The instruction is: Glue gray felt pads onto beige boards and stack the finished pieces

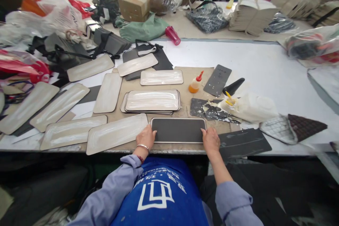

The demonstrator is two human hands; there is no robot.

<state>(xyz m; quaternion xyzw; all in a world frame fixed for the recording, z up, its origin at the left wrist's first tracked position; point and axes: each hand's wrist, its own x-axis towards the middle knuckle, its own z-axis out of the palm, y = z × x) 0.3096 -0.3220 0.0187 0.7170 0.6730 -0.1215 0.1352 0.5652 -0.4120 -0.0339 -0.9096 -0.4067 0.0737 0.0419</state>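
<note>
A dark rectangular panel (178, 130) with a pale rounded border lies at the table's front edge, in front of my body. My left hand (146, 137) grips its left end, with the thumb on the top face. At the opposite end, my right hand (211, 139) holds the panel in the same manner. Just behind it is a stack of pale panels (152, 100) whose top one carries white, glossy streaks. Beside my left hand rests another streaked pale panel (116, 134). A black sheet (243, 144) lies to the right of my right hand.
Several coated pale panels, one a panel at far left (29, 107), spread leftward. A glue bottle with a red tip (195, 84) stands behind. To the right lie a white squeeze bag with a yellow nozzle (254, 107) and a quilted piece (304, 127). A pink cup (172, 35) lies farther back.
</note>
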